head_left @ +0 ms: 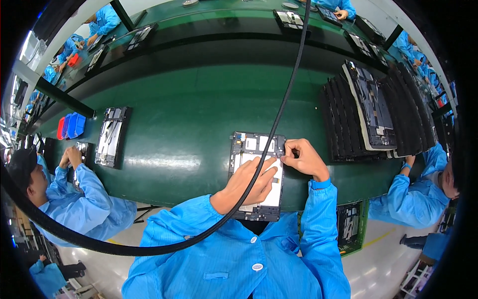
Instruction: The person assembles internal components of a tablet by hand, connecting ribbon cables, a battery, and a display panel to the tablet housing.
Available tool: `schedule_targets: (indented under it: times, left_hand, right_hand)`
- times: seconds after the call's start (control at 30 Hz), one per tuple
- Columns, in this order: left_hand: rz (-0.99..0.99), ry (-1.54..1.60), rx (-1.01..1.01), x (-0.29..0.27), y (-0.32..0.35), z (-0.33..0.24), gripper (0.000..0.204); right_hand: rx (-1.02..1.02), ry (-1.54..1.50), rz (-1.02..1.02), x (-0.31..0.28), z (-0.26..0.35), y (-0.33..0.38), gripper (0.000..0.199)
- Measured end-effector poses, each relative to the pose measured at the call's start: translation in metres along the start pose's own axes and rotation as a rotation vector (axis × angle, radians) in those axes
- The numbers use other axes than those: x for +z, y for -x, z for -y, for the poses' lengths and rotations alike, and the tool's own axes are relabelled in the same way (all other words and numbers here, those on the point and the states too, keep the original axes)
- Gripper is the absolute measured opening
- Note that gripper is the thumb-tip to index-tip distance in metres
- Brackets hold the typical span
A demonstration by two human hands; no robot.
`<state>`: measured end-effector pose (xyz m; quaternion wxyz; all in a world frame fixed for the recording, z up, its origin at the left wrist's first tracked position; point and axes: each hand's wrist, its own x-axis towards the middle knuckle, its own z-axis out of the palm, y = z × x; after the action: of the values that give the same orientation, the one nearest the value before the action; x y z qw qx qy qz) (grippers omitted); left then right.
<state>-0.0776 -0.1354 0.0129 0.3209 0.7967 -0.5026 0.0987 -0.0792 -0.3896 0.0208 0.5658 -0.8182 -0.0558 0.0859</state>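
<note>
An opened tablet frame [249, 145], black-rimmed with a white inner panel, lies on the green belt [189, 119] right in front of me. My left hand [247, 182] rests flat on its white panel, fingers stretched toward the upper right. My right hand [303, 158] pinches at the frame's right edge with fingers curled; what it grips is too small to make out. Both sleeves are blue.
A stack of black trays [398, 114] with a tablet frame on top stands to the right. Another frame [112, 136] lies left on the belt, near blue and red bins [70, 125]. Co-workers in blue sit left and right. A black cable [286, 94] hangs across the view.
</note>
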Motion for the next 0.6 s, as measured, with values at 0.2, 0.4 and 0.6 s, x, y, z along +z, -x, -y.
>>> schedule_targets:
  times: [0.2,0.4,0.6]
  left_hand:
    - [0.009,0.014,-0.011,0.001,-0.003,0.0,0.037]
    - [0.041,0.088,-0.016,-0.001,-0.011,0.003,0.031]
    - [0.015,0.075,0.035,0.001,-0.008,0.009,0.022]
  right_hand:
    - [0.002,0.03,0.013,-0.001,0.001,0.0,0.031]
    - [0.027,-0.042,-0.023,0.003,-0.001,-0.001,0.029]
    - [-0.092,-0.009,-0.255,0.017,0.006,-0.01,0.024]
